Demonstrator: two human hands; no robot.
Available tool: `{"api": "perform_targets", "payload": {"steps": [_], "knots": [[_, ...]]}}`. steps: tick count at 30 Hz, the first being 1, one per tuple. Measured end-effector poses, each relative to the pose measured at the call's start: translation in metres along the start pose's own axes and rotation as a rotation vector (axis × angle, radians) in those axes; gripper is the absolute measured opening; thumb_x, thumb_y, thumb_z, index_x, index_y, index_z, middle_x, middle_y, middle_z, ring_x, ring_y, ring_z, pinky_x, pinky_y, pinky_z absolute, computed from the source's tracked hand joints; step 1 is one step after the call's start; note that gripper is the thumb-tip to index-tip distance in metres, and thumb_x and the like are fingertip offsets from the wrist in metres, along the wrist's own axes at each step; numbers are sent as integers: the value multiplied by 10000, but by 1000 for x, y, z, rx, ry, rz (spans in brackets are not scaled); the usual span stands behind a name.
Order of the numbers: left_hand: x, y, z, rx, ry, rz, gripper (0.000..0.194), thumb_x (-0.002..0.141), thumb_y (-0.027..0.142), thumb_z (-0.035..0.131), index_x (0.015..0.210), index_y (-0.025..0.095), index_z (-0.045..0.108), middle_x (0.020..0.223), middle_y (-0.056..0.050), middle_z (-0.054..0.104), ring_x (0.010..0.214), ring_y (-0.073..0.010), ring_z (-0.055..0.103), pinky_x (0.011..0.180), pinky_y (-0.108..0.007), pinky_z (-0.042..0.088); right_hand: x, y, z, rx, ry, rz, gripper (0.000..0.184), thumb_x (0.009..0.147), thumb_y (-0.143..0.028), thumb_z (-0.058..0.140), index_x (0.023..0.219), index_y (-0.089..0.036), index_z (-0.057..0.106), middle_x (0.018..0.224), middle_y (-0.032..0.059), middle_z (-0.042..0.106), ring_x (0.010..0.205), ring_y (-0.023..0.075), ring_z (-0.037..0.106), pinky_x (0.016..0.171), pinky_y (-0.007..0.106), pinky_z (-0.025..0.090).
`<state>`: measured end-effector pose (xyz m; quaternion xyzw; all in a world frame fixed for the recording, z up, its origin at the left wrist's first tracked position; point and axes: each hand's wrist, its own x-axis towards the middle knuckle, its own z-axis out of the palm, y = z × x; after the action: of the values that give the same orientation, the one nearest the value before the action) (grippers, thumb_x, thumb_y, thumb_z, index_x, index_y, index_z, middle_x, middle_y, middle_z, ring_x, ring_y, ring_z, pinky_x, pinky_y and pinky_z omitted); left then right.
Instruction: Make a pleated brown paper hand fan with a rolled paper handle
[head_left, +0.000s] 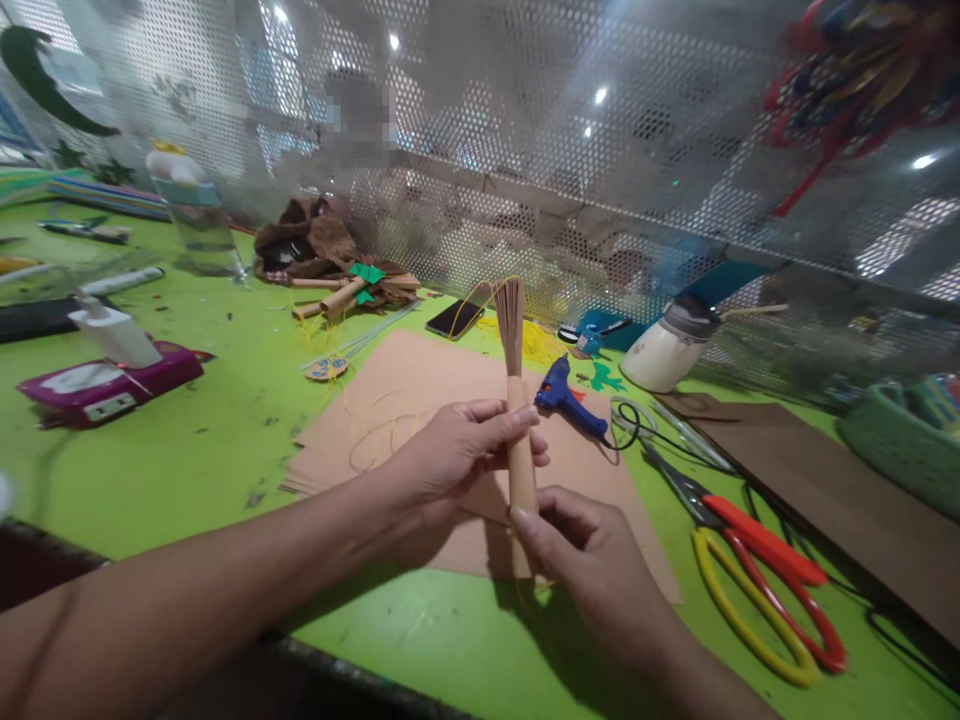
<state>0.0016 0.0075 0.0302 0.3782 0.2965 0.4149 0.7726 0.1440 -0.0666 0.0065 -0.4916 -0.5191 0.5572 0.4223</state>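
Keeping the paper roll [523, 480] snug and straight seems to be what this step calls for. A light, even pinch should serve best, since a hard squeeze could flatten the tube, and a loose one could let the wrap slacken or skew. The left hand [487, 440] is curled nearly closed around the roll's middle, thumb across the front, fingers behind. The right hand [577, 545] pinches lower down, thumb on the front and fingers bent round the far side. Turning both hands at one pace would likely keep the layers level.

The roll stands almost upright above the brown sheets [420, 370], its lower end by their near edge, towards the front edge of the counter [225, 400]. It is plain tan paper, slim and smooth. From its top rises a darker brown fringe [511, 325] of fine strips, gathered tightly at the base and spreading slightly at the tips. Whether glue holds the wrap cannot be told.
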Motion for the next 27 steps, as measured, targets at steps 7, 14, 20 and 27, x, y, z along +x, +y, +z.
{"api": "perform_targets", "payload": {"steps": [7, 14, 20, 27], "knots": [[-2, -2, -4, -50, -105, -23, 185, 822, 312, 689, 874, 149, 618, 765, -36, 670, 714, -130, 621, 671, -251, 486, 1, 1, -4, 45, -31, 38, 339, 770, -463, 714, 775, -129, 656, 654, 3, 579, 580, 112, 509, 530, 234, 393], [2, 0, -11, -43, -173, 1, 202, 862, 346, 640, 877, 156, 574, 757, -37, 689, 757, -166, 675, 747, -281, 486, 2, 5, -4, 11, -68, 24, 372, 770, -490, 703, 761, -120, 663, 623, -11, 527, 556, 95, 423, 521, 232, 352], [2, -5, -10, -41, -137, 40, 213, 846, 356, 659, 854, 157, 584, 698, -18, 684, 679, -140, 662, 653, -234, 474, 1, 13, -1, -59, -80, -8, 407, 812, -527, 639, 796, -120, 647, 666, 8, 525, 604, 114, 436, 548, 246, 358], [-3, -1, -3, -70, -115, -12, 297, 882, 358, 614, 1111, 168, 611, 970, -109, 721, 906, -201, 672, 811, -321, 503, 1, 10, 1, -87, -7, -44, 431, 793, -549, 638, 780, -119, 637, 670, 22, 535, 592, 115, 433, 524, 246, 351]]}}
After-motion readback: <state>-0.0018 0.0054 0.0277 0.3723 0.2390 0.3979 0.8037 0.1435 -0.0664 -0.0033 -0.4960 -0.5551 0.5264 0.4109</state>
